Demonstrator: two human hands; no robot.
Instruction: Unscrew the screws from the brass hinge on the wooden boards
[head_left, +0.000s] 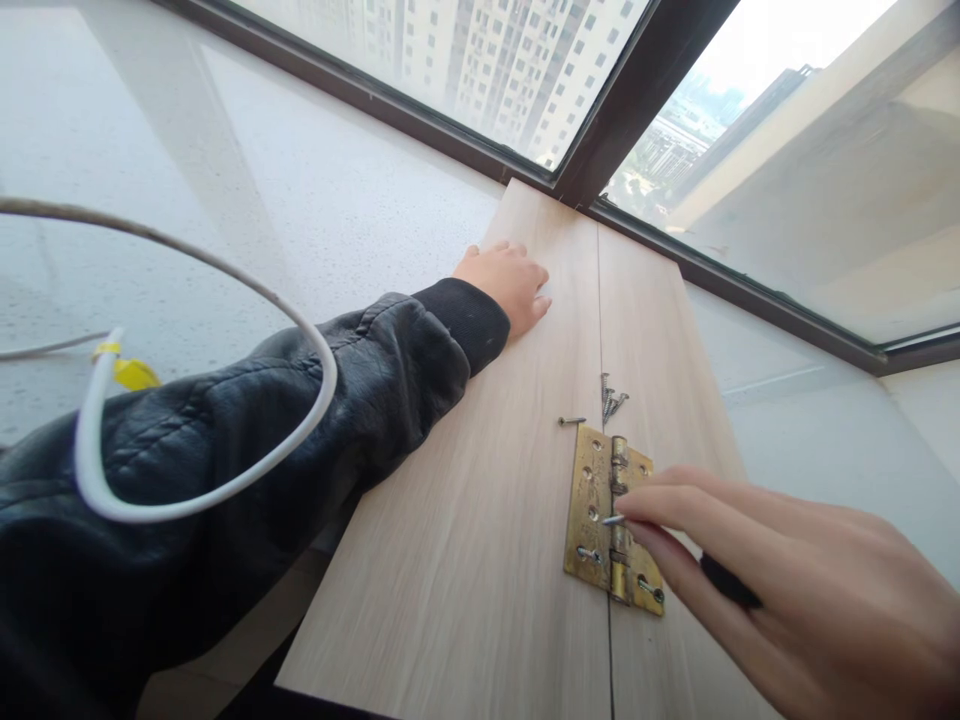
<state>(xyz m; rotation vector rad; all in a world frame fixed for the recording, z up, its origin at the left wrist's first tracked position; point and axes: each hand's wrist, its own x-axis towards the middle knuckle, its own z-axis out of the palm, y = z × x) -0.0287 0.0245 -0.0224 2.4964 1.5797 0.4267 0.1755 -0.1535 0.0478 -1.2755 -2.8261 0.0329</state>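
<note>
Up close on the right, the right hand point(810, 580) comes in over the hinge point(589, 490), thumb and forefinger pinching a thin silver shaft point(613, 520). Its point faces left, just beside a hole in the left leaf; whether it touches the brass, I can't tell, and its other end is hidden in the grip. A dark piece point(729, 582) shows under the hand, too covered to name. Over on the left, a white cable point(225, 500) with a yellow tag point(135, 374) loops across a black sleeve point(337, 390).

Now the hinge: it lies flat and open across the seam, one leaf on the left board point(450, 500), the other on the right board point(652, 300), directly below the pinching fingertips, which hide part of the right leaf. Each leaf has a screw tilted in its bottom hole: a left screw point(589, 555), a right screw point(651, 590). Just past the hinge, a lone screw point(571, 421) lies by its corner and a small cluster of screws point(611, 402) sits beside the seam.

Farther up, the left hand point(502, 285) rests palm down on the left board, fingers bent and slightly spread, well apart from the hinge. Beyond stand the dark window frame point(611, 100) and tall buildings point(517, 60).
</note>
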